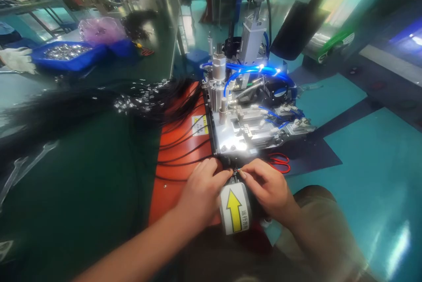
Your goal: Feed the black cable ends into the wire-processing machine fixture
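Observation:
My left hand (205, 187) and my right hand (268, 187) meet at the front edge of a machine (244, 124) with metal cylinders and blue air tubes. Thumb and fingers of each hand are pinched close together over a small metal fixture (235, 176). What sits between the fingertips is too small and blurred to name. Just below the hands is a white label plate (234, 209) with a yellow arrow pointing up. Several thin black cables (178, 161) run over the orange-red plate (174, 194) beside my left hand.
Red-handled scissors (280, 163) lie right of the machine. A large bundle of black cables (66, 106) covers the dark green table, with wrenches (33, 165) nearby. At the far left, a gloved hand (20, 60) is beside a blue tray (70, 64) of small metal parts.

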`<control>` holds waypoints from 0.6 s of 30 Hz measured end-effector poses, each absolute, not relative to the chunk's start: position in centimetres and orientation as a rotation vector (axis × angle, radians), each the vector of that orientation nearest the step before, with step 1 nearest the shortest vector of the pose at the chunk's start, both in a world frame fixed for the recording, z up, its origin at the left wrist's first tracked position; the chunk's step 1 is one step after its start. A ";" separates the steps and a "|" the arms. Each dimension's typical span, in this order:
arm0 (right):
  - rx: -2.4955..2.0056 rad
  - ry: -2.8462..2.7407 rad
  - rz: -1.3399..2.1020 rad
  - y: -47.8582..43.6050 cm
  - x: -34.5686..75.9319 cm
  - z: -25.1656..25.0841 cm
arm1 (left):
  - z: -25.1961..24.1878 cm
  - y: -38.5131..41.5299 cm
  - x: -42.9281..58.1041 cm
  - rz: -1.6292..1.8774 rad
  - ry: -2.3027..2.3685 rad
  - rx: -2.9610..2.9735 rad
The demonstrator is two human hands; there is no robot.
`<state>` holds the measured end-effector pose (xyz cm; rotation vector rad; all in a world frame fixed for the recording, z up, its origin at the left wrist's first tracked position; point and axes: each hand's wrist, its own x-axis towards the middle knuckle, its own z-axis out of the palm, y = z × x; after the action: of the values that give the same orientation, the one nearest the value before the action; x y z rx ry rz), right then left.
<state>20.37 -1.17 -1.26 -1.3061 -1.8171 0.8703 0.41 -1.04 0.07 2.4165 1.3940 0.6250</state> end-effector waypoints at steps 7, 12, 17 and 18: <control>-1.440 -1.707 0.979 -1.2 20.1 -1.3 | 0.3 -1.1 0.5 0.628 1.391 2.395; -1.466 -1.627 1.102 -0.6 20.5 -1.0 | 0.3 -1.0 0.5 0.655 1.383 2.403; -1.428 -1.691 1.086 0.4 21.0 -0.6 | 0.1 -1.0 0.5 0.656 1.389 2.421; -1.426 -1.714 1.084 0.5 21.1 -0.5 | 0.1 -1.0 0.5 0.656 1.392 2.421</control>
<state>21.09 0.52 -0.55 -1.4260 -1.7136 1.0838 0.50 -0.98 0.08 2.4211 1.3916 0.6560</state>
